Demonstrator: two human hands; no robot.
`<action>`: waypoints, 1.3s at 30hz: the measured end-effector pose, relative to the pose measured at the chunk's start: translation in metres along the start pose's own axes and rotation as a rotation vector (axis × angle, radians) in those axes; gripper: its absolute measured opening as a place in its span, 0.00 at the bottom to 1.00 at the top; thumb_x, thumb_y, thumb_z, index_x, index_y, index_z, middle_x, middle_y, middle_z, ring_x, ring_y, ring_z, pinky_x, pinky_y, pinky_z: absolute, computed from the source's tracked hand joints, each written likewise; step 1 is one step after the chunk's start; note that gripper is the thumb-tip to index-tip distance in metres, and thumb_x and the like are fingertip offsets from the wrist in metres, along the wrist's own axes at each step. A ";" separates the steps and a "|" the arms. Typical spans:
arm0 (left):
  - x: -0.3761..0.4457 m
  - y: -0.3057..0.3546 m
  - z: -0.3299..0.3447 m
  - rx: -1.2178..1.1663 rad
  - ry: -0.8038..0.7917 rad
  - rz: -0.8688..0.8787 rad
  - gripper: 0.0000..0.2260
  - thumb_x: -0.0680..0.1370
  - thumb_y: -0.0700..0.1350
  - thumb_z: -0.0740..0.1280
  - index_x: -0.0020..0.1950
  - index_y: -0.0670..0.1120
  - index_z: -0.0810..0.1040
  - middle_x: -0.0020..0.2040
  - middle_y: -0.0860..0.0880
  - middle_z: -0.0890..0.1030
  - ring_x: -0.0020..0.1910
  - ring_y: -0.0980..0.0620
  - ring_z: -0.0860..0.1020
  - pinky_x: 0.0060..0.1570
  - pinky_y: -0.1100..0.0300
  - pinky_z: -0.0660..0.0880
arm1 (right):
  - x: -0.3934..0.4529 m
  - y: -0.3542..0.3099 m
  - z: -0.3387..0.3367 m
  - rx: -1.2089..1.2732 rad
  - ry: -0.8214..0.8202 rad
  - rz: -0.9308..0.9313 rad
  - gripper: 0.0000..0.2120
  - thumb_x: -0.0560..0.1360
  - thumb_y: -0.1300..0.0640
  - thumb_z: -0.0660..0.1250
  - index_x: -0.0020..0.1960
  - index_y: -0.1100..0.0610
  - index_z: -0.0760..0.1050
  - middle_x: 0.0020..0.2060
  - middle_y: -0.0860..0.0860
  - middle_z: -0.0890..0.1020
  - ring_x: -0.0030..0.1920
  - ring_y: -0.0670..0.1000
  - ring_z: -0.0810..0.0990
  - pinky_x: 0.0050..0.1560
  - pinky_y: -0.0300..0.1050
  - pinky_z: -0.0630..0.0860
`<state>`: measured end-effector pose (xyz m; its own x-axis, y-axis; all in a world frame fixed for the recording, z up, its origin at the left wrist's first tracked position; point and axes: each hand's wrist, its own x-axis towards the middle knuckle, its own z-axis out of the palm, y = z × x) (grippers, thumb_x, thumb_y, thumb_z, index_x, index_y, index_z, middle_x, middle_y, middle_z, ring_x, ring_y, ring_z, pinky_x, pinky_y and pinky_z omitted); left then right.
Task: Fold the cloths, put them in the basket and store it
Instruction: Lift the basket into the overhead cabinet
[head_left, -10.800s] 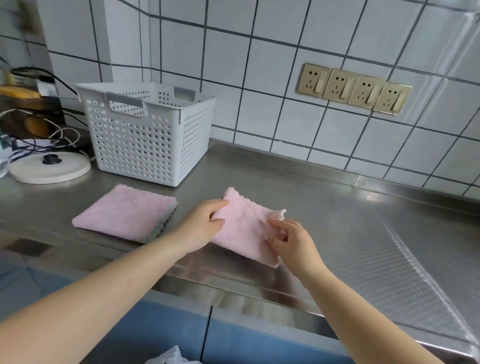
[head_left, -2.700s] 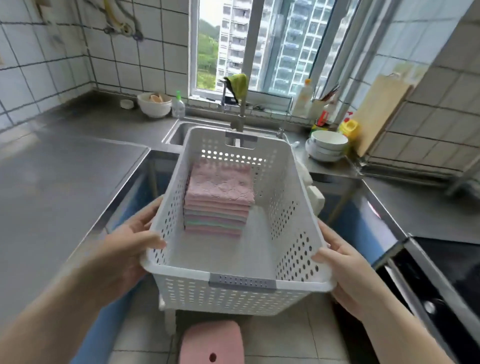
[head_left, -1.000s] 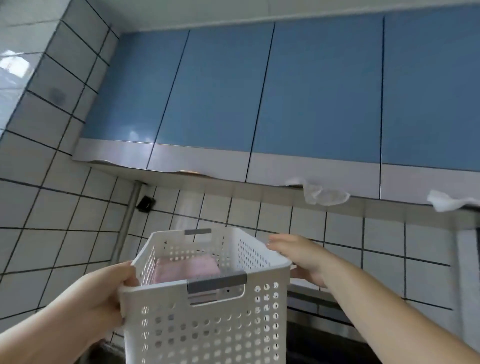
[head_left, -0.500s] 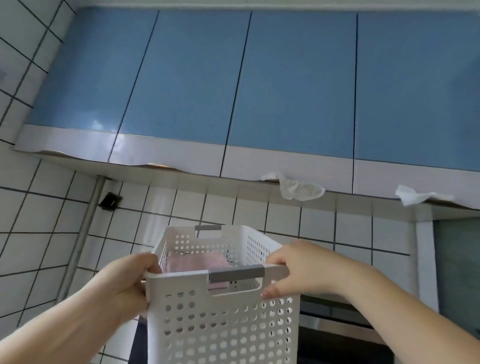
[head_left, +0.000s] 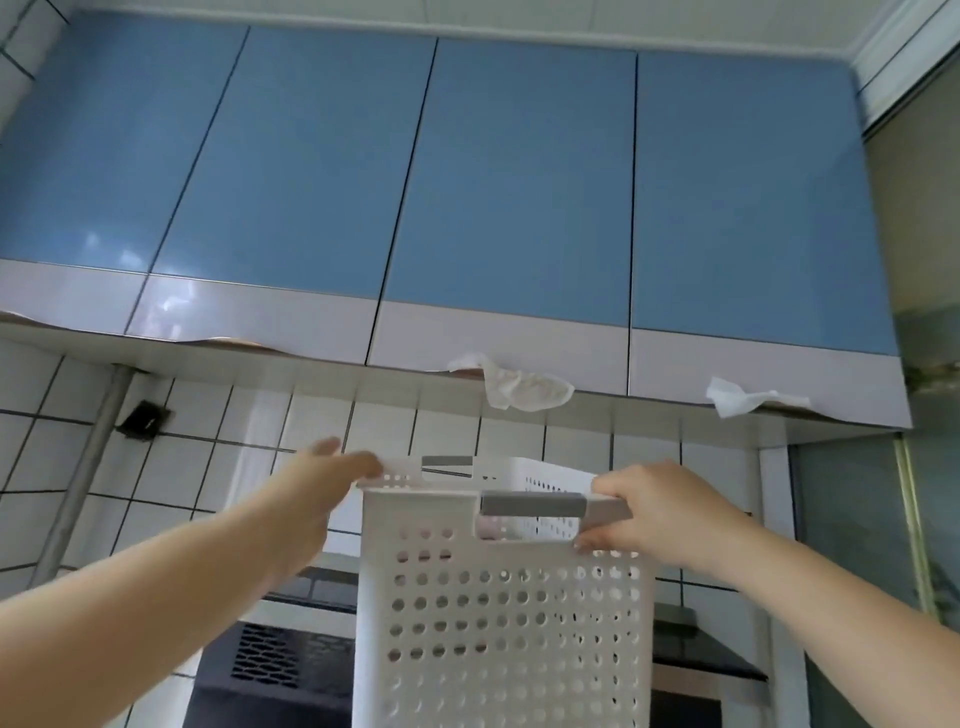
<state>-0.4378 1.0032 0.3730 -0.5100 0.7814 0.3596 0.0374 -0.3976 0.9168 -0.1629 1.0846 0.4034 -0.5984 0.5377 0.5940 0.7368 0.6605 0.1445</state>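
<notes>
White perforated plastic basket (head_left: 498, 613), rectangular; right hand (head_left: 660, 512) gripping grey-handled rim, left hand (head_left: 317, 483) reaching, fingers extended, touching rim.

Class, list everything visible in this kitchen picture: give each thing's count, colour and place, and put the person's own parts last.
perforated white plastic basket: one, white with grey handles, lower centre
glossy cabinet doors: four, blue with white lower bands, top
crumpled tissues: two, white, wedged under the cabinet doors
wall tiles: many, white, below the cabinets
metal pipe: one, grey, left wall
left hand: one, fingers on basket's left rim
right hand: one, grips basket's near right corner
</notes>
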 end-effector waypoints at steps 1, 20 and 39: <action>0.008 0.009 0.009 0.061 0.038 0.091 0.26 0.75 0.39 0.67 0.72 0.46 0.65 0.73 0.42 0.65 0.71 0.43 0.63 0.70 0.47 0.56 | -0.001 0.011 -0.004 0.039 0.006 0.012 0.21 0.64 0.35 0.71 0.40 0.53 0.77 0.34 0.48 0.81 0.36 0.47 0.76 0.35 0.44 0.67; 0.146 0.051 0.164 1.726 0.149 0.715 0.19 0.76 0.42 0.59 0.67 0.47 0.68 0.67 0.45 0.67 0.66 0.43 0.68 0.69 0.40 0.54 | -0.008 0.138 -0.018 0.106 0.085 0.059 0.18 0.63 0.37 0.73 0.38 0.52 0.78 0.35 0.49 0.81 0.38 0.48 0.79 0.37 0.45 0.71; 0.106 0.067 0.112 1.375 0.493 0.952 0.14 0.77 0.56 0.63 0.53 0.46 0.74 0.51 0.47 0.78 0.52 0.45 0.76 0.66 0.48 0.59 | -0.004 0.126 -0.018 0.139 0.144 0.021 0.20 0.63 0.37 0.73 0.34 0.54 0.74 0.32 0.49 0.78 0.34 0.47 0.75 0.30 0.39 0.61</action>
<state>-0.3926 1.1132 0.4915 -0.0601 0.2267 0.9721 0.9612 0.2759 -0.0049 -0.0617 1.1564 0.4332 -0.5251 0.4777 0.7043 0.6917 0.7217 0.0262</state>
